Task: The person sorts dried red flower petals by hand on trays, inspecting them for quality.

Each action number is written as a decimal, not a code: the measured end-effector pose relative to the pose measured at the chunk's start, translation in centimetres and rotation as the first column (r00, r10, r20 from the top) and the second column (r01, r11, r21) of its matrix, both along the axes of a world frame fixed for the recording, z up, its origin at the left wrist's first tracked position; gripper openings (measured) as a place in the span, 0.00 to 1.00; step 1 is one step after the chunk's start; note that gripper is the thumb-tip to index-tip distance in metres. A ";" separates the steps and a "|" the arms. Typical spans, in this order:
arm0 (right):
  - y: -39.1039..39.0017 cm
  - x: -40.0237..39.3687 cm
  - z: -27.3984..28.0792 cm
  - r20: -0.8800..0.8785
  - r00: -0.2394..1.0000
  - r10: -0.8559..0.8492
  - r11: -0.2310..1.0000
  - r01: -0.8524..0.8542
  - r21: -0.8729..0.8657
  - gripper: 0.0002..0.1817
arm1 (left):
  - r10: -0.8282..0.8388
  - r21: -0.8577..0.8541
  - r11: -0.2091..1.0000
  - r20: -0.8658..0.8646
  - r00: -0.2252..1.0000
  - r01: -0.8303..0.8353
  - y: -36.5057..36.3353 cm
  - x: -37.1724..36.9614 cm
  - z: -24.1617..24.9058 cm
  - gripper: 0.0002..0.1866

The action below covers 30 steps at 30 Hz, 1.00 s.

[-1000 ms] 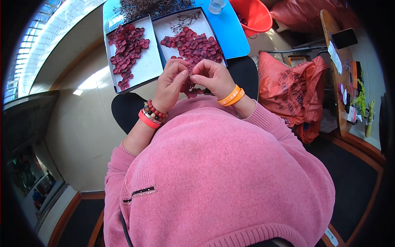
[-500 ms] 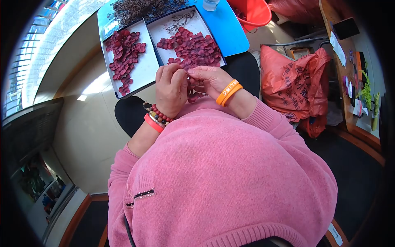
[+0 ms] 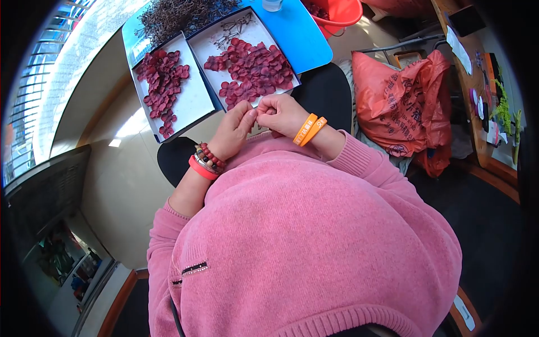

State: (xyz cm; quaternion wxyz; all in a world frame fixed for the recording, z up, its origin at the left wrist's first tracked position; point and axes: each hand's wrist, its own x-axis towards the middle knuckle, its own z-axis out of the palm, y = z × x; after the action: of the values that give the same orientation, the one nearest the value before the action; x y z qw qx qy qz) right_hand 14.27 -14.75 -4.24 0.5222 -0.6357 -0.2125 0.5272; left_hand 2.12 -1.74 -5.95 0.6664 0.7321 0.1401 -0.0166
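My left hand and my right hand meet in front of my body, fingertips pinched together. What they hold is mostly hidden; a bit of dark red shows beneath the right hand. Just beyond my hands lie two shallow white boxes side by side. The left box has dark red fabric petals along its left half. In the right box a wider heap of dark red petals lies below a few thin brown stems.
The boxes rest on a blue table with a tangle of brown stems and a clear cup. A red bucket stands behind. Right of my hands is a red plastic bag, then a wooden ledge.
The dark red petals seen between my hands have mostly gone from sight. My left hand has tilted lower and right, and the right hand's fingers have curled in. The view has shifted slightly.
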 end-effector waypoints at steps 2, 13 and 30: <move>-0.3 0.3 -0.1 -0.067 0.998 -0.017 0.999 0.014 -0.045 0.07 | 0.003 0.018 1.000 0.005 1.000 -0.003 -0.5 0.1 -0.1 0.12; -1.1 1.9 -1.2 0.132 0.967 -0.220 0.966 0.235 -0.108 0.03 | -0.006 0.810 0.585 -0.051 0.999 0.045 2.6 3.5 -4.2 0.11; -1.4 2.2 -1.0 0.301 0.937 -0.179 0.979 0.201 -0.041 0.03 | 0.164 0.710 0.681 0.092 0.982 -0.180 5.5 6.3 -8.2 0.10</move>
State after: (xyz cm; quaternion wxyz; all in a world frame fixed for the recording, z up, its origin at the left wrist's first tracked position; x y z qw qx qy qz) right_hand 16.49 -16.16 -5.19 0.5101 -0.7431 -0.2069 0.3805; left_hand 8.44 3.76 -14.14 0.3296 0.9169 0.1966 0.1095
